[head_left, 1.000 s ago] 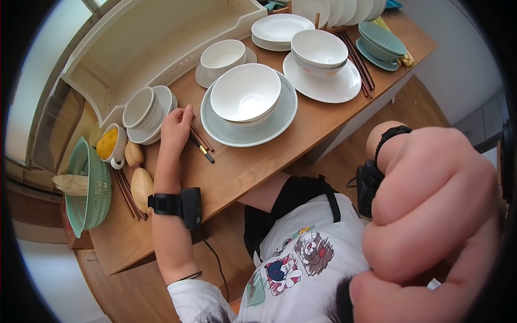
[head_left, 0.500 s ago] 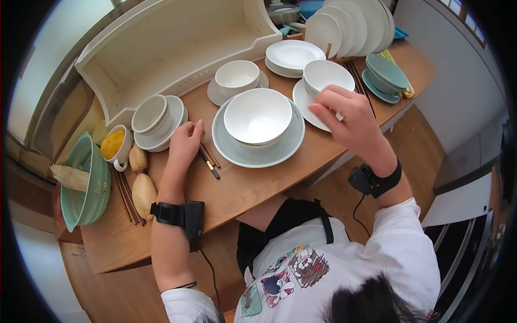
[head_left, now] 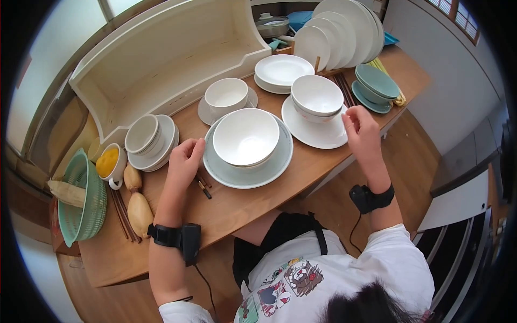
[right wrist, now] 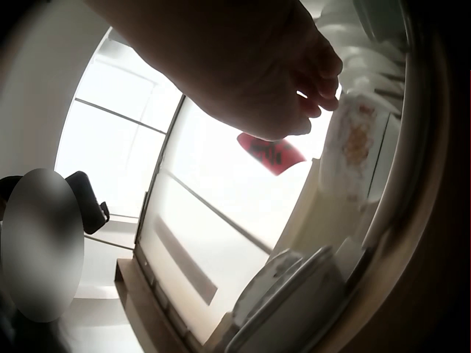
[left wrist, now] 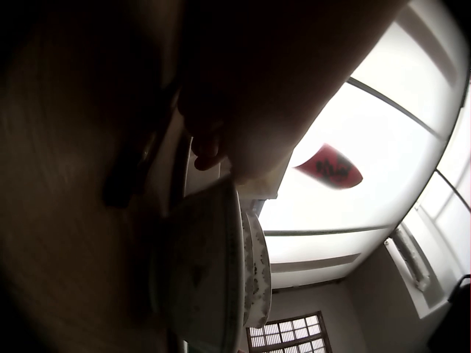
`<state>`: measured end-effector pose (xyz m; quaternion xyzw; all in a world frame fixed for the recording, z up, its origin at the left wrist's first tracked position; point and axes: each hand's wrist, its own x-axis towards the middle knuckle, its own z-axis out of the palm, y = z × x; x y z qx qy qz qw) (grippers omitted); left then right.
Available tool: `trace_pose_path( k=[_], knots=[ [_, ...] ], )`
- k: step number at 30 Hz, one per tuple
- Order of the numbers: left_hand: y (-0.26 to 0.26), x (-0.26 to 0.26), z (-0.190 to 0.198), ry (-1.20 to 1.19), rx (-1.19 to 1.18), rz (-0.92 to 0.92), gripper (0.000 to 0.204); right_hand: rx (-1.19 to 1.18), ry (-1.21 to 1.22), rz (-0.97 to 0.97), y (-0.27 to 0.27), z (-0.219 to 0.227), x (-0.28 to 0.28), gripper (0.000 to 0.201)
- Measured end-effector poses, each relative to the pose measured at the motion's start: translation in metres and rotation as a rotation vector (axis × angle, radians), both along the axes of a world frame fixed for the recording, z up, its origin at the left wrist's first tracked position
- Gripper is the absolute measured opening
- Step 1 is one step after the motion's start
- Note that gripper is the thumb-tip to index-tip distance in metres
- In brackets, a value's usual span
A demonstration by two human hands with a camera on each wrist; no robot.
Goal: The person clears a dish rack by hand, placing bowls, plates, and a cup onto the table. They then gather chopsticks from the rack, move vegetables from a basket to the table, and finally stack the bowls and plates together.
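Note:
My left hand lies low over the table, loosely curled, its fingertips right at the left rim of a wide pale plate. A large white bowl stands on that plate. Beside the hand, short ends of dark chopsticks show; the rest is hidden under it. On the other side my right hand hovers with loosely bent fingers and nothing in them, overlapping the right edge of a white plate that bears stacked bowls. The right wrist view shows the same hand with gaps between its fingers.
Left are small bowls on plates, a cup of yellow stuff, gourds, chopsticks and a green basket. At the back stand a cream rack, plates and upright plates; right, green bowls.
My right hand came down from close before the camera, over the stacked bowls, then to the right edge of their plate. The left hand stays near the chopsticks; the view has shifted.

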<state>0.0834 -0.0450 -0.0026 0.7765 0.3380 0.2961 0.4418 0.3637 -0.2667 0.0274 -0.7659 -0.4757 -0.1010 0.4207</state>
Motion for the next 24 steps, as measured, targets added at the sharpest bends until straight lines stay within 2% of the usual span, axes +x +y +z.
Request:
trace_pose_path(
  k=[3, 4, 6, 7, 9, 13, 16, 18, 22, 24],
  knots=[
    [-0.005, 0.001, 0.005, -0.022, -0.048, -0.031, 0.027, -0.075, -0.21, -0.25, -0.008, -0.02, 0.034, 0.021],
    [-0.006, 0.001, 0.006, -0.022, -0.077, -0.057, 0.027, -0.076, -0.212, -0.255, -0.011, -0.029, 0.041, 0.021],
    [-0.008, 0.002, 0.006, -0.024, -0.107, -0.083, 0.026, -0.285, -0.247, -0.358, -0.013, -0.039, 0.051, 0.027],
    [-0.008, 0.002, 0.006, -0.028, -0.114, -0.091, 0.026, -0.285, -0.25, -0.359, -0.013, -0.04, 0.055, 0.027],
    [-0.008, 0.003, 0.006, -0.03, -0.123, -0.099, 0.026, -0.276, -0.079, -0.268, -0.014, -0.041, 0.06, 0.032],
    [-0.008, 0.002, 0.004, -0.026, -0.133, -0.095, 0.026, -0.222, -0.048, -0.261, -0.016, -0.047, 0.077, 0.033],
    [-0.007, 0.001, 0.004, -0.032, -0.147, -0.101, 0.027, -0.27, -0.092, -0.191, -0.019, -0.041, 0.078, 0.036],
    [-0.008, 0.002, 0.004, -0.036, -0.147, -0.116, 0.027, -0.328, 0.403, -0.051, -0.023, -0.027, 0.076, 0.046],
    [-0.008, 0.003, 0.003, -0.012, -0.133, -0.104, 0.027, -0.44, 0.258, -0.023, -0.027, -0.02, 0.075, 0.058],
    [-0.009, 0.004, 0.003, -0.012, -0.114, -0.103, 0.027, -0.501, 0.034, 0.001, -0.023, -0.029, 0.078, 0.065]
  ],
)
